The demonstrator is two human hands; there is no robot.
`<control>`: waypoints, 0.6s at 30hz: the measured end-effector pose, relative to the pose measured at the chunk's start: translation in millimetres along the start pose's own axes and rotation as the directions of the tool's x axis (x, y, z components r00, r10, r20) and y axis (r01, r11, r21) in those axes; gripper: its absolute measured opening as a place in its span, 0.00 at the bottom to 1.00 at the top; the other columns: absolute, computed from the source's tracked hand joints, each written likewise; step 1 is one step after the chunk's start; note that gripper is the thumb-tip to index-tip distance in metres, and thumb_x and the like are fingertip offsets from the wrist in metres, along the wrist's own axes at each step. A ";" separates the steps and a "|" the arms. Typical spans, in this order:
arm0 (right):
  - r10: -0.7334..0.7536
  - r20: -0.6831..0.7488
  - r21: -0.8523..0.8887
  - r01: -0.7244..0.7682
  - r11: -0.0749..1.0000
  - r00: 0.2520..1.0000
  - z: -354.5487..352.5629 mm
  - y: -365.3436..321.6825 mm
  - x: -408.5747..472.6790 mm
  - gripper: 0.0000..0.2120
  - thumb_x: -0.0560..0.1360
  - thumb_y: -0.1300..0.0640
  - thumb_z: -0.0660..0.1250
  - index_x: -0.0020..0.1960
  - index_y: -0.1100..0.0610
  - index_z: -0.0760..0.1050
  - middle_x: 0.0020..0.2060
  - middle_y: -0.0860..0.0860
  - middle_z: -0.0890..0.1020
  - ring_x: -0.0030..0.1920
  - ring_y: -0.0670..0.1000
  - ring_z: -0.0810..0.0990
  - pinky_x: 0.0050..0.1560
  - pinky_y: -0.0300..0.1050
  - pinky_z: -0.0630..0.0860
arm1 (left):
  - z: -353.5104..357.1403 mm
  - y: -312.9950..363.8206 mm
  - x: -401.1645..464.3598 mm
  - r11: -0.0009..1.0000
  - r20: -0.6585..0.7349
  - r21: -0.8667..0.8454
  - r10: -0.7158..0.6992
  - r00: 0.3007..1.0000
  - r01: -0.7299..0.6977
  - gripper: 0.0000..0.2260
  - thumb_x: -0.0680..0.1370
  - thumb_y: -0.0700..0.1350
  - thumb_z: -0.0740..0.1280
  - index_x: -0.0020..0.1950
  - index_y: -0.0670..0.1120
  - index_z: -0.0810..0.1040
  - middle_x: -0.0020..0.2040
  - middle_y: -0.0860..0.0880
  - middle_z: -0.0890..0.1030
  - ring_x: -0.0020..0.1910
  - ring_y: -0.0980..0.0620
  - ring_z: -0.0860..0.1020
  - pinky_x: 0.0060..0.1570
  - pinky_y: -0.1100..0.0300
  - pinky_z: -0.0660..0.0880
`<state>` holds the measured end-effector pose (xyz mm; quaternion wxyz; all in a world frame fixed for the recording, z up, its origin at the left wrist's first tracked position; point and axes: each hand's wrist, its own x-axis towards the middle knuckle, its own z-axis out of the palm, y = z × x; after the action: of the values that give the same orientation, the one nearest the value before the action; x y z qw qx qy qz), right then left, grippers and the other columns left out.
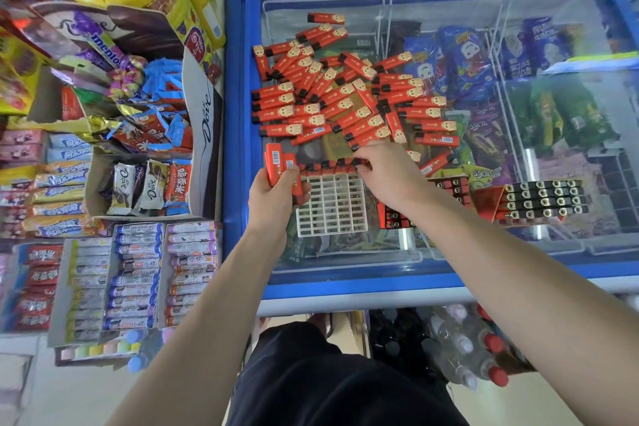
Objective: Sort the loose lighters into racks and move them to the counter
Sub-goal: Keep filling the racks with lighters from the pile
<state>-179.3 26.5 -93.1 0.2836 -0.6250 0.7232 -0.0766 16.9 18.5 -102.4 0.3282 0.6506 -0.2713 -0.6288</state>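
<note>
Left hand (276, 194) has its fingers wrapped around a small bunch of red lighters (281, 168), holding them upright just off the left edge of the white plastic rack (332, 206). Can't count exactly how many are in the bunch, a few at least, with a barcode label showing on one.

Right hand (389, 171) is reaching over the far edge of the rack, fingertips curled down onto a lighter (359, 162) at the right end of the back row. Looks like a pinch, but the fingers hide most of it. That back row already has a line of lighters (323, 166) standing in it, black caps up. The rest of the grid slots are bare.

The rack sits flat on the glass lid of a blue chest freezer (238, 149), close to the front edge. Just behind it is the big messy pile of loose lighters (345, 93), red with black ends, lying every which way on the glass, with one stray (326, 18) further back. To the right of the rack, partly under the right forearm, a filled rack (453, 187), and beside that another full one (543, 201) tipped on its side so you see the metal tops.

Ice cream packs (466, 59) show through the glass. Left of the freezer there are boxes of Dove chocolate (145, 183) and candy.
</note>
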 end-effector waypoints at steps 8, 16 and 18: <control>0.039 -0.349 0.045 -0.025 0.999 0.936 3.7 -25.4 -26.7 0.19 0.74 0.64 0.71 0.62 0.59 0.71 0.57 0.54 0.74 0.46 0.53 0.76 0.40 0.45 0.72 | -6.8 3.9 0.2 0.963 0.034 -0.219 -0.153 0.988 0.156 0.12 0.83 0.46 0.69 0.65 0.44 0.79 0.60 0.42 0.85 0.60 0.45 0.84 0.66 0.49 0.78; 0.149 0.104 0.642 -0.181 0.745 0.983 34.4 -80.8 -59.2 0.15 0.79 0.55 0.70 0.64 0.50 0.73 0.47 0.44 0.81 0.41 0.43 0.83 0.40 0.37 0.79 | -9.1 -1.8 -11.5 0.946 0.131 -0.260 -0.164 0.978 0.194 0.13 0.84 0.48 0.68 0.66 0.42 0.79 0.61 0.38 0.84 0.60 0.41 0.84 0.64 0.45 0.79; 0.205 0.085 0.697 -0.205 0.687 0.975 40.8 -85.7 -59.6 0.13 0.79 0.57 0.71 0.61 0.49 0.73 0.44 0.45 0.82 0.38 0.43 0.83 0.37 0.37 0.79 | -10.7 -6.0 -14.0 0.961 0.138 -0.212 -0.149 0.979 0.177 0.13 0.85 0.48 0.67 0.65 0.43 0.80 0.62 0.37 0.83 0.61 0.39 0.83 0.64 0.44 0.80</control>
<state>-81.4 75.2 -68.2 0.5062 -0.3860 0.7048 -0.3131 26.3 33.9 -98.1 0.3294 0.5904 -0.1636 -0.7185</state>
